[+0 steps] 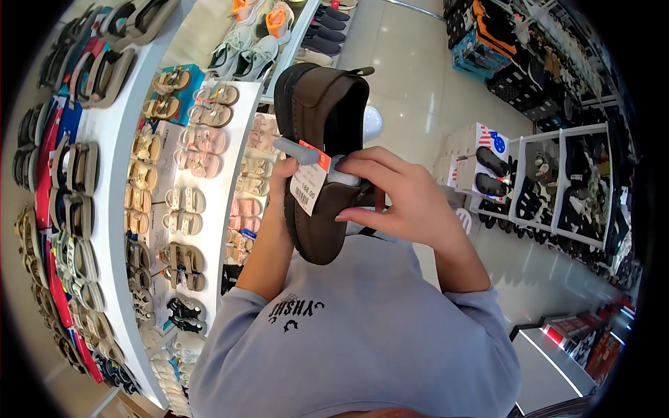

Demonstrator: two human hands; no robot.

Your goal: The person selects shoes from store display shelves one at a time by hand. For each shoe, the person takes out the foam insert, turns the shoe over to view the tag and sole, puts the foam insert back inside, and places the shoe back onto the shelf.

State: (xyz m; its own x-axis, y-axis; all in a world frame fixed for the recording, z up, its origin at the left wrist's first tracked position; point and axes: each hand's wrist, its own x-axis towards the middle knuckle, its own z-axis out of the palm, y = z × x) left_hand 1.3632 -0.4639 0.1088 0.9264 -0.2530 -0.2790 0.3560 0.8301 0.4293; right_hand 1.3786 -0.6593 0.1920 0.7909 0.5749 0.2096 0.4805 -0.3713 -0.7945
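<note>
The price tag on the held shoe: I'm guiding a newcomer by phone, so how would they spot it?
Above the grey-blue shirt, the left hand and right hand hold a brown shoe. The price tag lies across its upper, between them. Unlike the plain grey piece touching it, it is white with a red-orange top, barcode and 188.00.

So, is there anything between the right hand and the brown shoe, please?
Nothing visible: the right hand has its fingers against the brown shoe. The price tag lies over the shoe beside those fingers, not between.
</note>
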